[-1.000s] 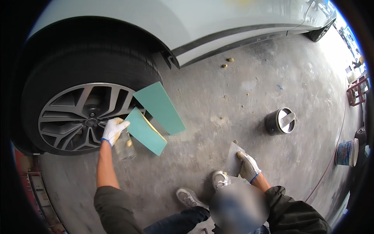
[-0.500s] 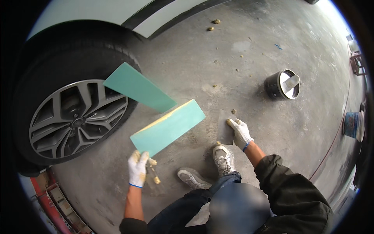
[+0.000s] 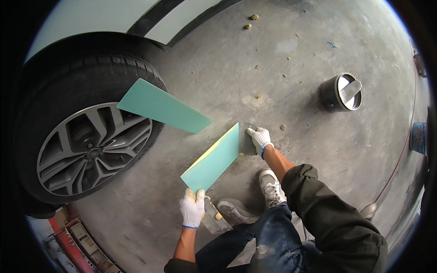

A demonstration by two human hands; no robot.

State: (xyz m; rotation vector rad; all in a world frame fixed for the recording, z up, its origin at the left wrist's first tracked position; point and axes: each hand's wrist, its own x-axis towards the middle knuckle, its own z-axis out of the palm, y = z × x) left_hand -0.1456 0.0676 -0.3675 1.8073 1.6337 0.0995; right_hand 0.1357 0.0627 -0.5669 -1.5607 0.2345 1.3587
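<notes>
My left hand (image 3: pixel 193 209), in a white glove, is closed on the near corner of a flat teal board (image 3: pixel 214 157) held aloft. Yellowish paste runs along that board's upper-left long edge. Beneath the same hand is a greyish flat plate (image 3: pixel 213 219) with a yellow dab on it; how it is held is hidden. In my gloved right hand (image 3: pixel 259 140) a thin grey metal scraper (image 3: pixel 246 142) is gripped, its blade at the board's right end; whether they touch I cannot tell. A second teal board (image 3: pixel 161 107) rests beside the car wheel (image 3: pixel 93 152).
To the right stands a dark can (image 3: pixel 334 93) with a wide blade across its opening. Dried yellow lumps (image 3: pixel 247 26) dot the concrete floor (image 3: pixel 218 73). A blue bucket (image 3: pixel 418 137) and a thin hose (image 3: pixel 397 169) lie far right. My shoes (image 3: pixel 273 189) are close by.
My left hand has moved right, and its board has turned more upright. The right hand has gone left and farther away, bringing the scraper to the board's end.
</notes>
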